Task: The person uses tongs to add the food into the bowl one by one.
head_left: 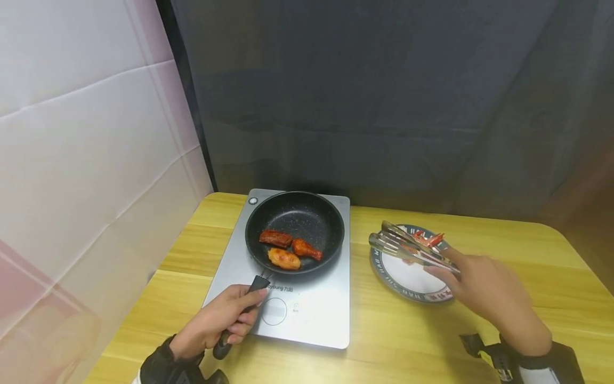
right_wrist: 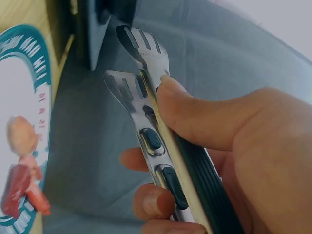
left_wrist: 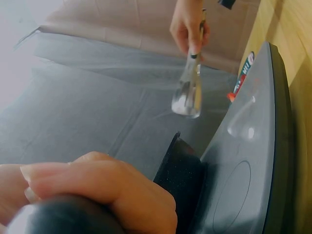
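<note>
My left hand [head_left: 225, 318] grips the black handle [head_left: 259, 282] of a frying pan [head_left: 307, 213]. Inside the pan lie a dark red rib-like piece [head_left: 275, 238], a drumstick [head_left: 307, 249] and a golden chicken wing [head_left: 284, 258]. Metal tongs [right_wrist: 156, 112] are held in my right hand [head_left: 489, 288], thumb on one arm and fingers on the other. Their slotted tips stand slightly apart with nothing between them. In the head view the tongs pass over a round plate [head_left: 398, 274] with a patterned rim. Reddish food pieces [right_wrist: 22, 185] lie on that plate, partly hidden by the tongs in the head view.
Under the pan is a flat silver induction cooker [head_left: 321, 314] with a round control mark at its front. It stands on a yellow wooden table [head_left: 384, 341]. A dark curtain [head_left: 364, 106] hangs behind, and a pale fabric wall [head_left: 96, 160] rises at the left.
</note>
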A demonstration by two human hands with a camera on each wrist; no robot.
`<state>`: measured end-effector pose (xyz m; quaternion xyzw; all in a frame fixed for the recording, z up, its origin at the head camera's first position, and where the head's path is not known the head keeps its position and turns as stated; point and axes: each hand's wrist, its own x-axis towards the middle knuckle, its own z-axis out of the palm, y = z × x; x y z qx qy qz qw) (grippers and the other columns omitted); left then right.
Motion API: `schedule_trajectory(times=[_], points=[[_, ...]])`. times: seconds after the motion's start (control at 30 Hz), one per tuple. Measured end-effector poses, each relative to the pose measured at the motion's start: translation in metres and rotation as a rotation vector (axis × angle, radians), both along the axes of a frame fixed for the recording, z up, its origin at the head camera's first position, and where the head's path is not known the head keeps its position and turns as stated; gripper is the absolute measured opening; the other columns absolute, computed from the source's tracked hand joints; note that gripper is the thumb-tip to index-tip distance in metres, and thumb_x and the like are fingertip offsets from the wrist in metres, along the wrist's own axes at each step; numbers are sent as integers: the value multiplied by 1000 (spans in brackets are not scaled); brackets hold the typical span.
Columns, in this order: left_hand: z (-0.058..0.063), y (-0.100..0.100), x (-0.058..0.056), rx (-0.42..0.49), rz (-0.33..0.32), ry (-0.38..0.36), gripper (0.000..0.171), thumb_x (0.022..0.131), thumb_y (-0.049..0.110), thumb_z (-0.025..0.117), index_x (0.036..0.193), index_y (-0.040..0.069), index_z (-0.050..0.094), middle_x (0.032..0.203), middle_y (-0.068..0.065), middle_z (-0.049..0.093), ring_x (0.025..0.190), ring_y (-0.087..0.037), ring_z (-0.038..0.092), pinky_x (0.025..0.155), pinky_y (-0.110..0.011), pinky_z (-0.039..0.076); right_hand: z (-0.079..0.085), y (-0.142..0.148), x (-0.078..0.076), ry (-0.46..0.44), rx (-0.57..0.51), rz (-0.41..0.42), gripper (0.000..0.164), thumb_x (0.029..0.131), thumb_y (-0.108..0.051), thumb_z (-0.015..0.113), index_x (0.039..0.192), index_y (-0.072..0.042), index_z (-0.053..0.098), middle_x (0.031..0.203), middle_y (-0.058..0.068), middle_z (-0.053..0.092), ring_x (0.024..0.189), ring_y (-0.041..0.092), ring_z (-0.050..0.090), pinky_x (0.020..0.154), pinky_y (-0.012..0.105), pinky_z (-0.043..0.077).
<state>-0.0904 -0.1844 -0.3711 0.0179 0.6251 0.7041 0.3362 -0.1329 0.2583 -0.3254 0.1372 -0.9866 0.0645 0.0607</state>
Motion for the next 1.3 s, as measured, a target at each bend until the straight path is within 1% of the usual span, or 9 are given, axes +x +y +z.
schedule_trajectory(times=[0.07,0.17,0.27,0.4,0.5,0.77,0.9,1.03,1.3], points=[[-1,0,0,1,0,-10,31,102,28,47,81,7,37,56,5,27,38,-4,23,33,-18,23,-6,7,2,-8,5,-15,57,87,-55,62,114,-5,62,72,9,62,61,29,59,42,44,40],[-1,0,1,-1,-1,-20,32,102,28,47,81,7,38,56,5,27,38,-4,24,33,-18,24,-14,16,4,-48,1,-50,55,88,-57,59,109,-6,61,72,8,60,61,28,58,41,40,37],[0,0,0,4,0,-16,32,102,29,47,81,7,37,56,6,28,38,-4,25,33,-18,24,-21,25,6,-103,-6,-89,58,90,-59,54,112,-5,59,74,9,59,62,28,57,41,39,36],[1,-1,0,13,-3,-7,32,101,29,48,81,7,36,57,6,27,38,-3,24,33,-17,23,-27,35,8,-143,-28,-142,64,92,-59,51,122,-3,55,82,21,63,67,39,59,40,42,37],[1,-1,0,12,-5,-7,32,101,29,49,81,7,36,57,6,27,38,-3,24,33,-18,23,-31,40,10,-159,-43,-175,65,92,-61,48,123,-4,55,89,27,63,71,46,59,40,44,38],[-1,-2,0,11,4,-26,33,100,30,50,81,7,37,57,6,27,38,-3,24,32,-18,24,-40,42,8,-210,-61,-218,72,91,-67,42,124,-4,53,89,27,62,70,45,58,41,45,39],[0,-1,0,12,0,-11,32,101,28,49,80,7,37,57,6,27,38,-3,24,32,-18,24,-42,42,5,-244,-53,-236,76,91,-69,38,122,-2,53,86,25,61,67,41,58,41,42,38],[1,-1,0,9,0,1,30,101,27,48,81,7,37,57,5,27,38,-4,23,32,-18,23,-45,41,3,-245,-47,-246,78,90,-70,37,119,1,53,87,28,60,68,44,58,42,44,39],[0,-1,0,-3,4,13,31,101,28,48,80,8,38,56,5,28,38,-4,24,32,-19,23,-51,39,-1,-246,-43,-258,87,88,-74,35,126,3,51,95,34,58,74,48,57,43,46,41]])
